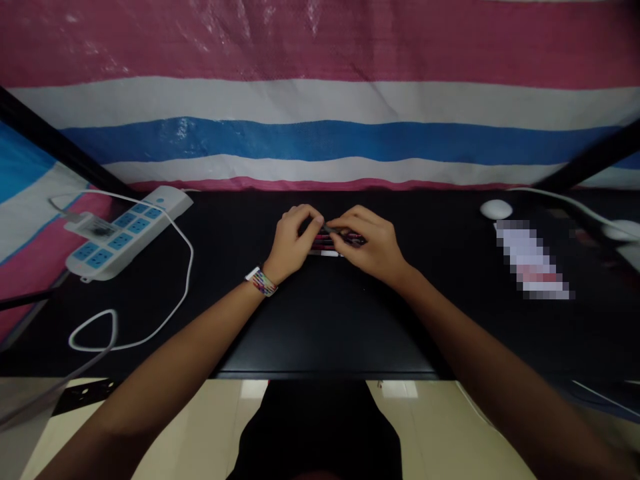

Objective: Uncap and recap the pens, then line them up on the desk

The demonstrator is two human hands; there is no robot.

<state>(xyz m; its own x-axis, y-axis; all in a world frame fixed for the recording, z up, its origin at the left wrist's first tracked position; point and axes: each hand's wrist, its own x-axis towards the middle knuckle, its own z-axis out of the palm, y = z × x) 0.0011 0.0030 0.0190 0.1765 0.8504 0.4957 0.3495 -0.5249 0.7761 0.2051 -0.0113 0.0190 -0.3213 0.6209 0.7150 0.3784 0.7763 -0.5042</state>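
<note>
Striped tarp (320, 100) hung behind a black counter (320, 320). Both hands met mid-counter over a small bundle of pens (333, 243). Left hand (293, 243) had its grip curled shut on the bundle's left end; right hand (373, 247) pinched a dark pen on top. Power strip (125, 233) sat far left, white mouse (496, 209) far right.

The room looks dim and the black desk (320, 320) swallows most detail; soft sheen glints on the striped tarp (320, 100) up top, suggesting overhead light. Edges bow from the wide lens, the forearms smear near the corners, and a pixelated patch (533, 260) sits right
</note>
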